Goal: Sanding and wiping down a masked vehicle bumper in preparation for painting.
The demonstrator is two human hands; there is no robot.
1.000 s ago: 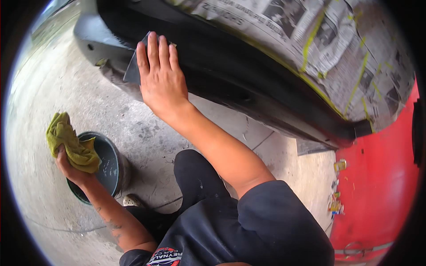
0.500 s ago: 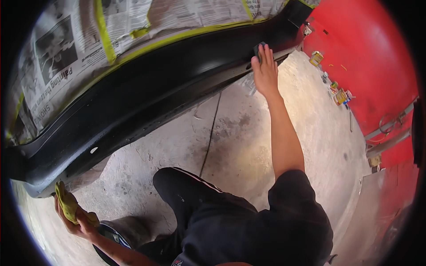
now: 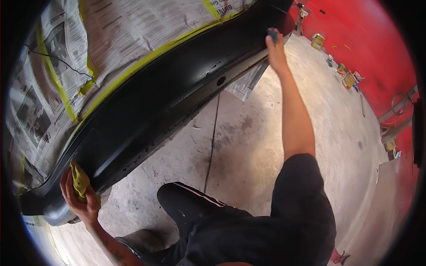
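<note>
A long black car sill panel slants across the view from lower left to upper right, with wet drops on parts of it. My left hand is closed round a crumpled yellow cloth at the panel's near left end, the cloth against the black surface. Far off at the panel's upper right end, my right hand grips a small dark sanding pad, which rests on the panel near its lower edge. An oval hole shows in the panel's lower lip, left of the right hand.
Newspaper edged with yellow tape covers the bodywork above the panel. Several cans stand along the red wall at right. A dark bucket sits by my bent knee. A plastic sheet hangs under the panel.
My left hand has raised the yellow cloth from below the panel's end onto its surface. My right hand has moved farther along toward the upper right end. The view has shifted.
</note>
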